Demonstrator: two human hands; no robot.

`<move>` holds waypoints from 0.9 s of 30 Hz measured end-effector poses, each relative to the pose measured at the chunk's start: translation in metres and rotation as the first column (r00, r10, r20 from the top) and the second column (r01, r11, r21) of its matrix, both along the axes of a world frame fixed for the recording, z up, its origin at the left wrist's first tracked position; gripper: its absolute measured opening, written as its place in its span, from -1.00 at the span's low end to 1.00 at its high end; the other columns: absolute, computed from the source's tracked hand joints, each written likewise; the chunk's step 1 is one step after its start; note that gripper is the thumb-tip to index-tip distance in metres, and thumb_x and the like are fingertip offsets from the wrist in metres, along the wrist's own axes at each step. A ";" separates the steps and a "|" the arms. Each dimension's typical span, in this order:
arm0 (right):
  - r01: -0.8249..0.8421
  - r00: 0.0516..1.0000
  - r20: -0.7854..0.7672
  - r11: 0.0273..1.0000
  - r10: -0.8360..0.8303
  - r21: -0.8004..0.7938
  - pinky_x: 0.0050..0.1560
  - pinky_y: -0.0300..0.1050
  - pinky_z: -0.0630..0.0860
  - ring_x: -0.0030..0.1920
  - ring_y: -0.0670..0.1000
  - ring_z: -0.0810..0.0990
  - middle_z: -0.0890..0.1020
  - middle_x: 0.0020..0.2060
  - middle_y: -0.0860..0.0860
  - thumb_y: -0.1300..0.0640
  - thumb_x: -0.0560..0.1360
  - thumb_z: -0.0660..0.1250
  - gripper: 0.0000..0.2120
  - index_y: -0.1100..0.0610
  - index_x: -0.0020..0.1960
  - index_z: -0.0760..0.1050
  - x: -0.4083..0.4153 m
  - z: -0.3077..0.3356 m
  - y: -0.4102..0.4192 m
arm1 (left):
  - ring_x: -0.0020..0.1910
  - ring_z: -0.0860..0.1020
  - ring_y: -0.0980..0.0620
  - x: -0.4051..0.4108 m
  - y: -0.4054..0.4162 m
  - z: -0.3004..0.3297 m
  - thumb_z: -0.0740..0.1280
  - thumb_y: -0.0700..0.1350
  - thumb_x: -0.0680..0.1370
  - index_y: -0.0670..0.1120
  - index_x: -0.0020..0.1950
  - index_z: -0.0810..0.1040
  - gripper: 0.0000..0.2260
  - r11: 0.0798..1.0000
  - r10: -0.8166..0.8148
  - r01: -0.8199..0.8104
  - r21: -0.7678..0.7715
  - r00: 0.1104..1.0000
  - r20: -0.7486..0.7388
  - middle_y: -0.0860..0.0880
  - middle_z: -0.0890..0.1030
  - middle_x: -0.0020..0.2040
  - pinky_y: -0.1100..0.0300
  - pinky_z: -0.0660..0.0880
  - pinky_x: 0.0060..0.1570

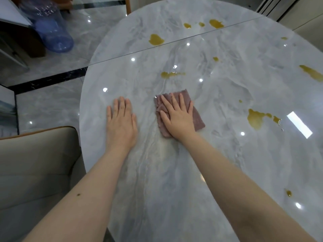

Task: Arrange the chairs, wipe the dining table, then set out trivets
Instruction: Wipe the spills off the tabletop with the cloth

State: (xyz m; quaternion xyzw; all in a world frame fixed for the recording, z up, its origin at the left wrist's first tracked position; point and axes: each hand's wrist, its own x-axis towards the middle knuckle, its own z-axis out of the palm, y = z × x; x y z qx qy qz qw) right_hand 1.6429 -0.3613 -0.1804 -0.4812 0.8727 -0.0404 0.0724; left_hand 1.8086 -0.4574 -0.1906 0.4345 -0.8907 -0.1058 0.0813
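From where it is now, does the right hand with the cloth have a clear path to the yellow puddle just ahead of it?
Probably yes: only bare tabletop lies between the right hand, flat on the cloth, and that puddle.

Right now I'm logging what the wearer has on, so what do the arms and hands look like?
Both forearms are bare, with no sleeves in view. The left hand and right hand wear no gloves, rings or watch. A small dark mark sits on the left forearm.
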 end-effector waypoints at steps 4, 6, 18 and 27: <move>-0.316 0.949 -0.022 0.948 0.315 -0.040 0.47 0.22 -0.06 0.54 0.09 0.06 0.20 0.52 -0.03 -0.18 0.58 -0.08 -0.48 -0.13 0.52 0.12 0.043 0.001 0.041 | 0.54 0.02 -0.10 0.000 -0.001 0.002 -0.03 -0.06 0.65 -0.19 0.55 0.06 -0.53 1.000 -0.017 0.017 0.015 1.000 0.006 -0.16 0.08 0.55 -0.01 -0.15 0.50; -0.429 0.898 0.064 0.900 0.434 -0.083 0.48 0.13 -0.01 0.52 0.06 0.14 0.28 0.49 -0.02 -0.11 0.63 -0.07 -0.53 -0.05 0.48 0.25 0.054 0.001 0.076 | 0.54 0.02 -0.09 0.000 -0.001 0.002 -0.04 -0.06 0.65 -0.19 0.55 0.05 -0.53 1.000 -0.016 0.015 0.020 1.000 0.019 -0.15 0.07 0.55 -0.01 -0.14 0.50; 0.337 0.773 0.618 0.918 -0.143 -0.209 0.36 -0.29 0.27 0.34 -0.13 0.42 0.46 0.26 -0.14 0.18 0.62 0.17 -0.48 0.01 0.53 0.09 0.008 0.075 0.099 | 0.54 0.00 -0.09 0.000 0.002 0.004 -0.05 -0.05 0.65 -0.19 0.55 0.04 -0.52 0.999 -0.004 0.004 0.035 1.000 0.009 -0.15 0.06 0.55 -0.01 -0.15 0.51; 0.057 0.992 0.111 0.998 -0.056 -0.005 0.52 -0.01 -0.18 0.53 -0.03 -0.22 -0.10 0.55 -0.09 -0.18 0.54 -0.25 -0.43 -0.13 0.54 -0.05 0.019 0.015 0.085 | 0.54 0.01 -0.09 0.000 0.001 0.004 -0.06 -0.03 0.65 -0.19 0.55 0.05 -0.51 1.000 -0.001 0.001 0.014 1.000 0.022 -0.15 0.07 0.55 -0.02 -0.14 0.51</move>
